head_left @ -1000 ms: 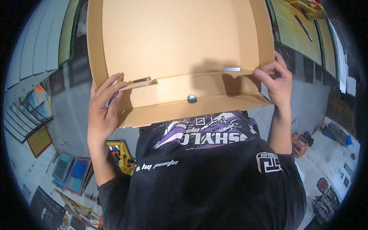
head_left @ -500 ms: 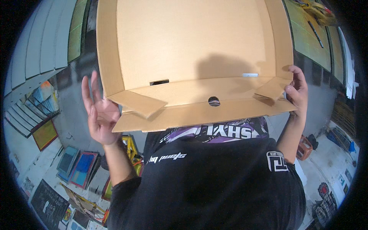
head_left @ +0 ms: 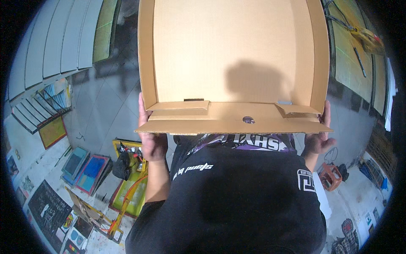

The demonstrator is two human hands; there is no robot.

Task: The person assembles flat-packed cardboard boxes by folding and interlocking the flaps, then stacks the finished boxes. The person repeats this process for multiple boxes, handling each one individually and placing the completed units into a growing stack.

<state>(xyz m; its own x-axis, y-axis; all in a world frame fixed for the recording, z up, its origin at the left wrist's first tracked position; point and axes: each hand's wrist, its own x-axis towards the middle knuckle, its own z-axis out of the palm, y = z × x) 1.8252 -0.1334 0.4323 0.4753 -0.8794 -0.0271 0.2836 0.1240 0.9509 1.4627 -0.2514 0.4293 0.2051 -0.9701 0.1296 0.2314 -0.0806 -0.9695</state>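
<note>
My left hand (head_left: 153, 146) and right hand (head_left: 316, 143) held the cardboard box (head_left: 228, 38) between them, in front of my shirt (head_left: 228, 190); its corner tabs (head_left: 179, 106) stood loose; uneven pressure could have bent them or let the box slip.

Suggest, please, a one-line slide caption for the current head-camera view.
Left hand and right hand flank an open cardboard box with a round hole in its near wall.
</note>
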